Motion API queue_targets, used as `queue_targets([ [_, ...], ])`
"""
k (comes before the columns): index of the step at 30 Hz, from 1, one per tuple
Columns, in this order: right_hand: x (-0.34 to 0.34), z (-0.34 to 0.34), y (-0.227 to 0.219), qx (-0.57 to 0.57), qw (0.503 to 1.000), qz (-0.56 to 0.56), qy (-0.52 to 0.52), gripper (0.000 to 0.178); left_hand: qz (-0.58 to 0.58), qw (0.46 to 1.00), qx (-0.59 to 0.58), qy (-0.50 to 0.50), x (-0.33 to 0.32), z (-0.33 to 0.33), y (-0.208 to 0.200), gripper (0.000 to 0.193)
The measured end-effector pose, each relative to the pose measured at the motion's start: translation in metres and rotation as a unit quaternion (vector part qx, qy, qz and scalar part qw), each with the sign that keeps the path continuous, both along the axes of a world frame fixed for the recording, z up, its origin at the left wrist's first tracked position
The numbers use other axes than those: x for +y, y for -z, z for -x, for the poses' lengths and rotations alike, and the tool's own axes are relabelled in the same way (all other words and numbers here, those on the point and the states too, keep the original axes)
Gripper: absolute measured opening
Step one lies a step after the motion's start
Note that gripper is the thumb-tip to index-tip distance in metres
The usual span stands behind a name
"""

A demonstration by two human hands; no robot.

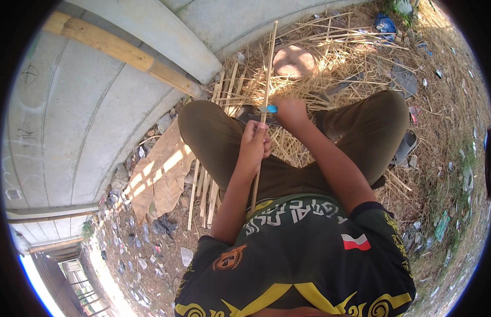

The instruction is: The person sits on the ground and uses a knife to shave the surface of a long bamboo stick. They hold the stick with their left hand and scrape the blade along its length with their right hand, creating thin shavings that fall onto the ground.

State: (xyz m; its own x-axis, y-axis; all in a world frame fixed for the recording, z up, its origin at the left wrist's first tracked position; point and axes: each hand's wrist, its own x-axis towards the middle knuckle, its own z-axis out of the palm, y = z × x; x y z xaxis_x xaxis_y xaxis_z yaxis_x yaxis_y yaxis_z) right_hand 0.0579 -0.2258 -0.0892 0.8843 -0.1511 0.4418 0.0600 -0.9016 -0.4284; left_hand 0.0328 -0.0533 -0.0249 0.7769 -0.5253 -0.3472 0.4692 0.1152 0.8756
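A long, thin bamboo strip point(269, 66) stands nearly upright in the picture, running from my lap out past my knees. My left hand point(254, 141) is closed round its middle, thumb along the strip. Just beyond that, my right hand point(291, 113) makes a fist on a knife with a blue part point(270, 109) showing. Its short blade lies across the strip, touching it; most of the handle is hidden in my fingers. Both hands are between my bent knees.
Split bamboo strips point(201, 198) lie by my left leg, with shavings point(287, 145) under me. Beyond sits a round, flat-topped block point(294, 61). A concrete wall point(76, 111) and a bamboo pole point(113, 45) stand left, near brown cardboard point(163, 177). A sandal point(405, 148) lies right.
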Motion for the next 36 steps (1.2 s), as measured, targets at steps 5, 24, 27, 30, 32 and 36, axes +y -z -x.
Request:
queue_targets([
  [5,0.005,-0.015,0.014,0.011,0.999,-0.045,0.012,0.010,0.007,1.000,0.006,-0.006,0.000,-0.005,0.002,0.019],
  [24,-0.039,-0.041,0.003,0.037,0.981,-0.080,0.172,0.016,-0.012,1.000,0.010,0.024,-0.003,0.005,-0.005,0.017],
  [27,-0.015,-0.031,0.002,0.050,0.990,-0.090,0.097,0.017,0.021,0.999,0.036,0.003,0.004,-0.001,-0.005,0.018],
  [30,-0.001,-0.018,0.003,0.040,0.996,-0.060,0.050,0.011,0.054,0.996,0.068,-0.001,0.009,-0.005,-0.006,0.019],
  [32,0.004,-0.010,-0.003,0.034,0.998,-0.043,0.020,0.008,0.081,0.992,0.092,0.005,0.011,-0.007,-0.010,0.020],
  [36,0.012,0.001,-0.012,-0.033,0.999,-0.023,-0.015,0.014,0.112,0.989,0.099,0.014,0.012,-0.008,-0.011,0.021],
])
